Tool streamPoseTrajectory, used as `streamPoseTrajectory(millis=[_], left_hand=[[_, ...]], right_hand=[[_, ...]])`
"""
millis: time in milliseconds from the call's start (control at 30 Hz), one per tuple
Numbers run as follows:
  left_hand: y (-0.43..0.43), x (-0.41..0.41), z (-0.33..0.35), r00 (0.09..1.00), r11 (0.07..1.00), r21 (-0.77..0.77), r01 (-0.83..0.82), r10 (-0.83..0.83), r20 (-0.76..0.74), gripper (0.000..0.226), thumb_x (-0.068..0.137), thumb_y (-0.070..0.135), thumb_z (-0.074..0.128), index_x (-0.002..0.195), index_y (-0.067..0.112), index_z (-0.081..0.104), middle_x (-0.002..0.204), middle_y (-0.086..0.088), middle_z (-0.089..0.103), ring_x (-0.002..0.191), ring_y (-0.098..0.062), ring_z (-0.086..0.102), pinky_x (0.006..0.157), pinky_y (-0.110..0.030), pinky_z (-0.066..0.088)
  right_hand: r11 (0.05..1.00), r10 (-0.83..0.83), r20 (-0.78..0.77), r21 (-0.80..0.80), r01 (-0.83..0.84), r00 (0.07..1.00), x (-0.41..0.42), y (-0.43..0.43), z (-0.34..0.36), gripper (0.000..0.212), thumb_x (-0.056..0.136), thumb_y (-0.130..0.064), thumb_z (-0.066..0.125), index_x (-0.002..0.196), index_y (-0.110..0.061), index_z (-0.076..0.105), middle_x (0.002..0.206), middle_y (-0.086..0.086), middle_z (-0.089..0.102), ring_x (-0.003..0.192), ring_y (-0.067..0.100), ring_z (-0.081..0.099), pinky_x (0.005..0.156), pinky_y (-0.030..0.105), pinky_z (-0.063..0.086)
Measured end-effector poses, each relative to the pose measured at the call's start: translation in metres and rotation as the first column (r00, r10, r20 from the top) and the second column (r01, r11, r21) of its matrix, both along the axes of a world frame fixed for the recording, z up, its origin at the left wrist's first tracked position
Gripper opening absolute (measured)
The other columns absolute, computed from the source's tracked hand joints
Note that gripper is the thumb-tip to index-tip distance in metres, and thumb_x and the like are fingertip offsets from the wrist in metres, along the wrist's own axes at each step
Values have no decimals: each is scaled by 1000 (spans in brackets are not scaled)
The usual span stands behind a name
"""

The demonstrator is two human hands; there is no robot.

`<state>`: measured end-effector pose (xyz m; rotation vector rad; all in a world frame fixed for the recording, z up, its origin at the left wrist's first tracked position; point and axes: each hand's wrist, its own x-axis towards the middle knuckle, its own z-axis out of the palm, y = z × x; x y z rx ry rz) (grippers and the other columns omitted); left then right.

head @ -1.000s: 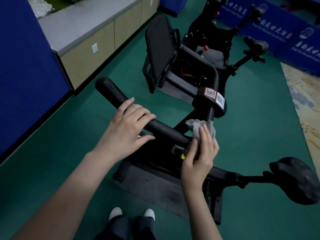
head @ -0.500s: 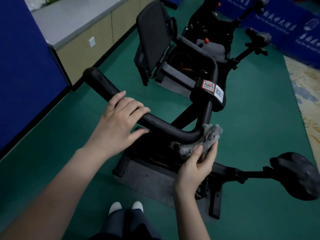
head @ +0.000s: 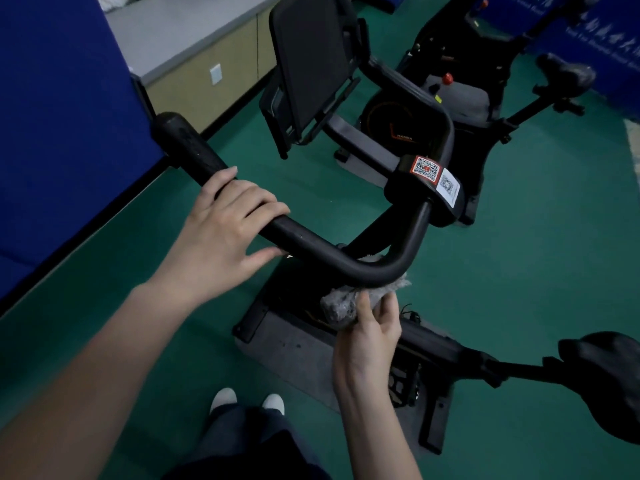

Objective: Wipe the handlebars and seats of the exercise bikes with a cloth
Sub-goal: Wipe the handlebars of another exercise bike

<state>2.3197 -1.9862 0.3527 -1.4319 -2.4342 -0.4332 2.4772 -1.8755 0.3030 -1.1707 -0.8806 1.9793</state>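
The nearest exercise bike's black handlebar (head: 304, 242) runs from a padded end at upper left down to a curved bend in the middle. My left hand (head: 221, 233) grips the bar left of the bend, fingers curled over the top. My right hand (head: 370, 327) holds a crumpled grey cloth (head: 349, 301) pressed against the underside of the bend. This bike's black seat (head: 602, 375) sticks out at the lower right. A second bike behind has its seat (head: 564, 76) at the upper right.
A black tablet holder (head: 308, 57) stands on the bar's far side. QR stickers (head: 436, 174) mark the handlebar clamp. A blue partition (head: 59, 116) and a low cabinet (head: 207, 74) line the left. My feet (head: 246, 400) stand on green floor beside the bike's grey base (head: 287, 344).
My right hand slid the cloth from the top of the bar near the stem down and under the bend. My left hand kept its grip.
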Motion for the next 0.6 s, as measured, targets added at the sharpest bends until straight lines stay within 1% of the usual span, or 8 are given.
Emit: streamPoseTrajectory(millis=[100, 167, 233, 267, 333, 433, 533, 600], left_hand=[[0, 0, 2, 1000, 1000, -6, -4, 4, 3, 46, 77, 42, 63, 115, 16, 61, 105, 0, 60, 107, -22, 52, 115, -36, 10], [0, 0, 3, 1000, 1000, -13, -4, 4, 2, 46, 76, 42, 64, 115, 16, 61, 105, 0, 60, 107, -22, 52, 115, -37, 11], [0, 0, 4, 1000, 1000, -22, -1, 1, 3, 46, 77, 42, 63, 115, 16, 61, 105, 0, 60, 107, -22, 52, 115, -36, 11], [-1, 0, 4, 1000, 1000, -27, 4, -3, 6, 46, 77, 43, 62, 116, 17, 61, 105, 1, 60, 108, -21, 52, 115, -36, 11], [-1, -1, 4, 1000, 999, -38, 14, -14, 7, 47, 78, 43, 61, 117, 17, 60, 107, 2, 59, 110, -20, 52, 115, -36, 10], [-3, -3, 4, 999, 998, -49, 32, -32, 7, 47, 79, 44, 61, 119, 18, 60, 107, 2, 59, 110, -20, 52, 116, -35, 9], [-5, -5, 5, 998, 997, -52, 60, -59, 12, 48, 80, 44, 60, 121, 17, 59, 109, 2, 59, 112, -20, 52, 116, -35, 8], [-7, -7, 5, 996, 995, -52, 85, -85, 8, 50, 82, 44, 59, 123, 16, 59, 110, 1, 59, 113, -20, 53, 116, -36, 9]], right_hand=[[995, 100, -87, -13, -101, 991, -9, -9, 1, 35, 95, 5, 46, 126, -8, 54, 127, 13, 61, 124, 28, 53, 114, 44, 31], [985, 142, -144, -79, -154, 979, -17, -16, 1, 32, 93, 8, 46, 119, -8, 56, 119, 17, 62, 123, 33, 53, 114, 50, 30], [973, 148, -215, -145, -181, 965, -20, -19, 1, 31, 93, 9, 46, 118, -5, 56, 119, 22, 60, 126, 37, 49, 115, 53, 28], [971, 150, -226, -148, -186, 963, -19, -18, 1, 30, 92, 9, 47, 118, -4, 56, 119, 23, 59, 127, 38, 48, 115, 53, 27], [976, 159, -204, -114, -184, 966, -15, -15, 1, 31, 90, 9, 49, 119, 0, 56, 113, 19, 63, 124, 36, 52, 115, 51, 27], [987, 89, -177, -118, -111, 980, -9, -16, 1, 35, 88, 7, 54, 122, -1, 55, 107, 13, 69, 117, 30, 59, 114, 47, 31], [987, 29, -200, -148, -59, 979, -18, -27, 6, 25, 87, 1, 58, 112, -4, 56, 93, 8, 72, 103, 24, 63, 111, 48, 34], [988, 18, -243, -143, -54, 970, -29, -38, 11, 21, 83, -2, 61, 103, -4, 56, 91, 8, 73, 98, 25, 64, 107, 47, 39]])
